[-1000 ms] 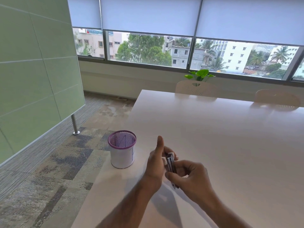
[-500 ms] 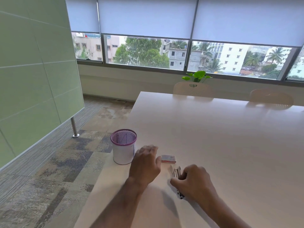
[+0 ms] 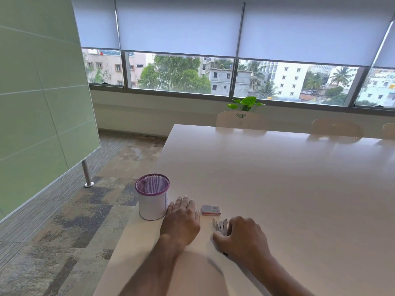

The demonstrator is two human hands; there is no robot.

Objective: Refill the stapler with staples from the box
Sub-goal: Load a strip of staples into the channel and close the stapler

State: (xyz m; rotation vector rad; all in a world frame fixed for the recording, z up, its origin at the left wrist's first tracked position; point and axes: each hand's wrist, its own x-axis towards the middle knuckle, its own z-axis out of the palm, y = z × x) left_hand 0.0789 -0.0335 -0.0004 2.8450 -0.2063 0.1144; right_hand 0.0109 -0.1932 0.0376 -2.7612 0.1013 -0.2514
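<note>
A small pink and white staple box [image 3: 210, 210] lies flat on the white table [image 3: 277, 178], near its front left corner. My left hand [image 3: 181, 221] rests palm down on the table just left of the box, fingers spread, holding nothing. My right hand [image 3: 241, 238] is closed over the metal stapler [image 3: 222, 227], pressing it on the tabletop just in front of the box. Only the stapler's silver front end and a dark tip under my wrist show.
A purple-rimmed mesh pen cup [image 3: 152, 199] stands at the table's left edge, touching my left hand's side. Pale chairs [image 3: 241, 120] line the far side, with a green plant [image 3: 245, 103] behind. A green partition [image 3: 42, 103] stands to the left.
Both hands came down from mid-air to the table. My left hand let go of the stapler and lies flat; the staple box came into view; my right hand set the stapler on the tabletop.
</note>
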